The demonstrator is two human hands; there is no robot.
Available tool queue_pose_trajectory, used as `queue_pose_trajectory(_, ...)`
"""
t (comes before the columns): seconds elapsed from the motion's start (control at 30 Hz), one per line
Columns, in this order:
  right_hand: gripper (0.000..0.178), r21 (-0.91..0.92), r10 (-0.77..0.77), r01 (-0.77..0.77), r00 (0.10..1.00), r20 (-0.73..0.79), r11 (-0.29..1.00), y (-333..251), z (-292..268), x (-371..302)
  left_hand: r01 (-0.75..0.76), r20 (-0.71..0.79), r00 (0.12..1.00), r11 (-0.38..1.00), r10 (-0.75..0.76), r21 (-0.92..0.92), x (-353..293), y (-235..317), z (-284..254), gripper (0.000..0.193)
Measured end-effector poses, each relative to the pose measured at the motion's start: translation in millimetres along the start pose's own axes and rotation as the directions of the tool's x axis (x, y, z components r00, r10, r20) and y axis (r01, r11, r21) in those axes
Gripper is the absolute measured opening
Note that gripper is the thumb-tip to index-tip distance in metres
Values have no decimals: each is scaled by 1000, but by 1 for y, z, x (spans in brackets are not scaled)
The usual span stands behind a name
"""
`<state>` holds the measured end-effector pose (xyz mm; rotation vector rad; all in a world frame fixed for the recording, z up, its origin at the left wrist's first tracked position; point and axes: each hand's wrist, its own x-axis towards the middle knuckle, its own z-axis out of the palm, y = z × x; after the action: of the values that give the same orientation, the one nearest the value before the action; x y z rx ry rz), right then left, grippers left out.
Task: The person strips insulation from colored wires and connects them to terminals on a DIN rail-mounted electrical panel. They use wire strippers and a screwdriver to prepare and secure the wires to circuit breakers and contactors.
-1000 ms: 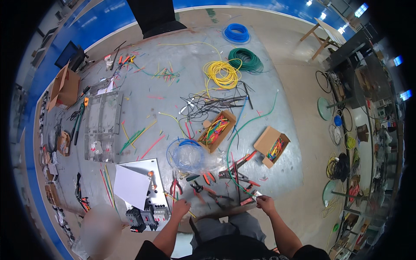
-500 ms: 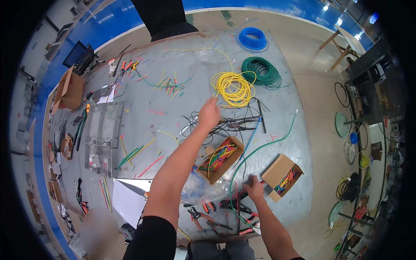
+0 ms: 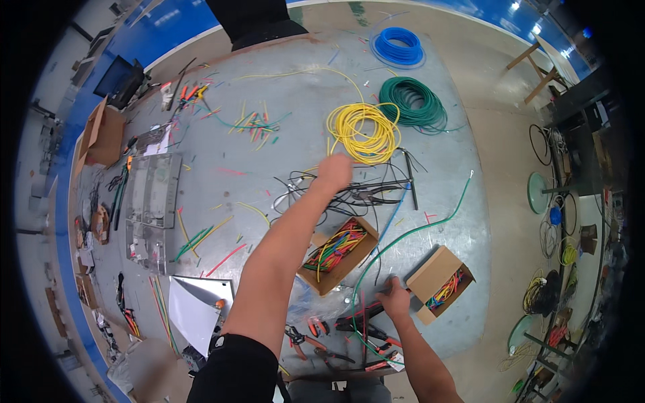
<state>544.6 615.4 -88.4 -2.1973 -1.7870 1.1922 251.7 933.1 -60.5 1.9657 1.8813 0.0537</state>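
My left hand [image 3: 335,172] reaches to the middle of the table, just below a coil of yellow wire [image 3: 363,134] and over tangled black cables [image 3: 349,197]. Its fingers are curled closed; what they hold, if anything, is hidden. My right hand [image 3: 395,300] is low over the table, left of a small cardboard box [image 3: 437,269] of coloured wire pieces. Its fingers are bent and parted, with nothing clearly seen between them. A black hand tool [image 3: 365,318] lies beside those fingers. Between my arms stands another cardboard box [image 3: 327,284] filled with red, yellow and green wire pieces [image 3: 340,244].
Green [image 3: 413,102] and blue [image 3: 398,47] wire coils lie at the far right. A long green wire [image 3: 410,233] curves past my right hand. Pliers [image 3: 300,340] lie near the front edge. Grey plastic trays [image 3: 153,201] and cut wires are on the left.
The whole view has shifted slightly. My left hand has drawn back a little from the yellow coil and turned. My right hand stays near the black tool.
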Motion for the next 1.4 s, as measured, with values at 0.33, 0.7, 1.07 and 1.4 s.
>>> queue_pose_trajectory(0.33, 46, -76, -74, 66, 992, -101, 995, 14, 20, -8, 54, -229, 968, 980, -98, -192, -4, -16, -11, 31)
queue_pose_trajectory(0.7, 40, 26, -24, 26, 997, -72, 999, -4, 5, -7, -69, -376, 925, 946, -57, -315, -18, 36, 8, 20)
queue_pose_trajectory(1.07, 40, -37, -119, 118, 992, -42, 992, 13, 14, 1, -399, -349, 884, 890, 309, -223, -270, 77, -75, 24)
queue_pose_trajectory(1.4, 55, 938, -212, -264, 927, 311, 224, -119, -118, -9, -343, -221, 934, 880, 281, -328, -359, 96, -34, 29)
